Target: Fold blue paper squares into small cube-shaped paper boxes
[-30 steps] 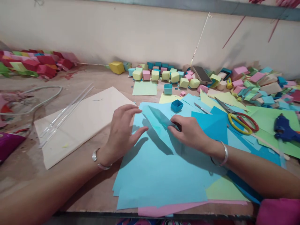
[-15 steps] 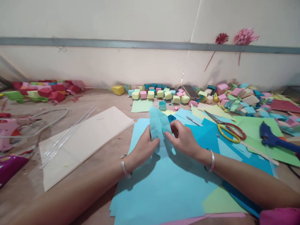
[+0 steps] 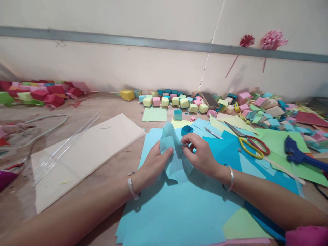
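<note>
A creased piece of light blue paper (image 3: 167,145) is held up between my two hands, bent along its fold lines. My left hand (image 3: 155,162) grips its left side, thumb pressed on the front face. On the other side, my right hand (image 3: 198,152) pinches the paper's right edge between thumb and curled fingers. Beneath both hands lies a stack of light blue sheets (image 3: 174,212). Just beyond the held paper sit a small open dark blue paper box (image 3: 187,130) and a light blue paper box (image 3: 177,114).
Scissors (image 3: 249,141), a craft knife (image 3: 213,132) and a blue glue gun (image 3: 302,155) lie right among coloured sheets. Small paper cubes (image 3: 165,101) line the wall beside a phone (image 3: 208,100). Clear glue sticks (image 3: 68,147) rest on a white board (image 3: 102,147) at left.
The light blue paper has been bent further, its upper part now curving and a flap showing near my left thumb. My right fingers have curled more tightly at its edge. The view shifted slightly.
</note>
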{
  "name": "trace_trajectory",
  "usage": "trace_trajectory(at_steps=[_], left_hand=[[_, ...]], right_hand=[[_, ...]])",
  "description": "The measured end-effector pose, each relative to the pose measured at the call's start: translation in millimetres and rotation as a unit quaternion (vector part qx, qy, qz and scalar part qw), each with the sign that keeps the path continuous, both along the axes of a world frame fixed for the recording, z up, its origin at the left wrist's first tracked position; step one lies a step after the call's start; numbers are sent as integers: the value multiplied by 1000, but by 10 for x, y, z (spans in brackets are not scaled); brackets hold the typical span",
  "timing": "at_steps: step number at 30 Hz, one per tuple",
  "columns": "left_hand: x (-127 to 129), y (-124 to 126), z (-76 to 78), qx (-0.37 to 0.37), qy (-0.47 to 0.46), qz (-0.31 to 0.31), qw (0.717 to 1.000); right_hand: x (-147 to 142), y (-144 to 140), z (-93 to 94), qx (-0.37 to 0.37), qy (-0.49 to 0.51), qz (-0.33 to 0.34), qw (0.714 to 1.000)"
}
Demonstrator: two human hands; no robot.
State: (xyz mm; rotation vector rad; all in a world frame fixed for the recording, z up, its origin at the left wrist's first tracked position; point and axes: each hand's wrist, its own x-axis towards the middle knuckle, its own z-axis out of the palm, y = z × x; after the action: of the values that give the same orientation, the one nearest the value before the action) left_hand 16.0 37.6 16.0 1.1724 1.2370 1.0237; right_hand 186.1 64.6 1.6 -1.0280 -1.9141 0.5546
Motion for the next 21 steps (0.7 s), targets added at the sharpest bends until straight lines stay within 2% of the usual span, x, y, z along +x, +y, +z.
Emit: trace_trajectory(at_steps=[5,14,19,21], left_hand=[[8,-27,58,24,14,11,1000],[-13,-2,106,-36,34,24,998],[-15,15,66,26,54,55,997],[-22,13,69,56,70,42,995]], right_hand=[[-22,-60,30,10,-35,27,999],[-48,-154,75,-13,-28,4,1000],[-17,-120,54,-25,-26,8,999],[-8,-115,51,-22,-25,19,999]])
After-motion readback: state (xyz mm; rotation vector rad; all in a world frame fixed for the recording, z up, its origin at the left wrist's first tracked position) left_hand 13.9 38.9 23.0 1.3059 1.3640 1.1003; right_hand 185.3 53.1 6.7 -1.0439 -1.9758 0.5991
